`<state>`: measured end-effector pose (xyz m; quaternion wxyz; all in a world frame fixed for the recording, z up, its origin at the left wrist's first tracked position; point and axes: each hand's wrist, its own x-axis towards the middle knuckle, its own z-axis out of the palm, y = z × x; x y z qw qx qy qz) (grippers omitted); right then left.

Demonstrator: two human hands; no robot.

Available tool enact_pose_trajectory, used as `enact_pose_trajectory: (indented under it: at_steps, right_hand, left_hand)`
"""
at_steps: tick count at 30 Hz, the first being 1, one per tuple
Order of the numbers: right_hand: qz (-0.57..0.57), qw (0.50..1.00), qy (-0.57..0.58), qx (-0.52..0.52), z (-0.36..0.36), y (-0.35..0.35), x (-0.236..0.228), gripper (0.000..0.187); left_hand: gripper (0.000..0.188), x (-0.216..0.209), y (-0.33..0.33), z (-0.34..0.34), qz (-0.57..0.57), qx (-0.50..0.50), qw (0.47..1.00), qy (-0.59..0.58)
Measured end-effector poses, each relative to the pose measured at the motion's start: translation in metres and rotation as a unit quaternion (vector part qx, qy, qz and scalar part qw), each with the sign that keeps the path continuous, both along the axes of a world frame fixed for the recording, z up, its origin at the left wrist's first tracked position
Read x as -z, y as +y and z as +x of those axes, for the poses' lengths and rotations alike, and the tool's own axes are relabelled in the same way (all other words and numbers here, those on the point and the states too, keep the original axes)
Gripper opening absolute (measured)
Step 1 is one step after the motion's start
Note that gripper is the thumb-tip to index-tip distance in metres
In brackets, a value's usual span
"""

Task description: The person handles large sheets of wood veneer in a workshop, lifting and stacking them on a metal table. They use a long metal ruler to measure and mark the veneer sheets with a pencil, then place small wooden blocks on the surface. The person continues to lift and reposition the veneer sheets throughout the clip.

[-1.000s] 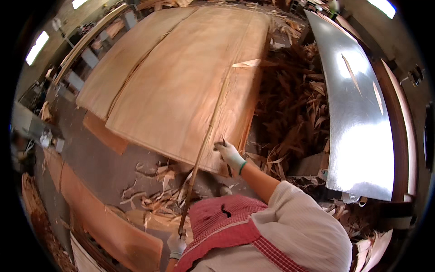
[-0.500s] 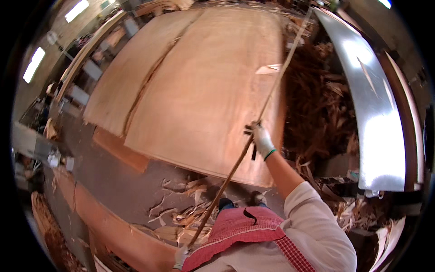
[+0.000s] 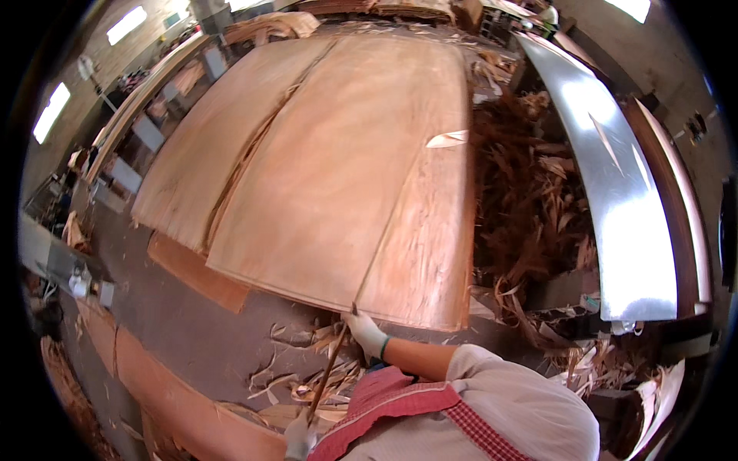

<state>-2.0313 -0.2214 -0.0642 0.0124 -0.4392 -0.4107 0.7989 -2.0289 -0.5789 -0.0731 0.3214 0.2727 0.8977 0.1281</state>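
Note:
A long thin wooden stick [image 3: 329,367] runs slantwise from beside my red checked apron up over the near edge of a wide veneer sheet [image 3: 323,192]. My left hand [image 3: 298,439], in a pale glove at the bottom edge, is closed round its near end. Farther up, my gloved right hand [image 3: 367,335] grips the stick just in front of the sheet's near edge. The stick's far part lies along or just above the sheet; which one I cannot tell. A loose pale veneer scrap [image 3: 447,139] rests on the sheet near its right edge.
A second veneer sheet [image 3: 223,138] lies to the left, across a dark gap. To the right is a heap of brown veneer scraps [image 3: 530,184], then a long shiny metal plate [image 3: 607,192]. Veneer strips [image 3: 300,365] litter the floor by my feet. Someone works at the far right.
My right hand has slid down the stick toward me, from over the sheet to its near edge. The stick's far end has swung left, away from the metal plate, onto or over the sheet.

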Motion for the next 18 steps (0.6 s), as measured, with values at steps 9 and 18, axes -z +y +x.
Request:
enact_pose_trajectory:
  at_steps: [9,18]
  right_hand:
    - [0.006,0.987,-0.056,0.152,0.009,0.103,0.077,0.024]
    - [-0.084,0.981,-0.098,-0.144,0.069,-0.022,0.095,0.025]
  left_hand:
    - [0.041,-0.064,-0.243,0.054,-0.262,-0.011,0.965,-0.005]
    - [0.037,-0.107,-0.307,0.061,-0.415,-0.084,0.905,-0.031]
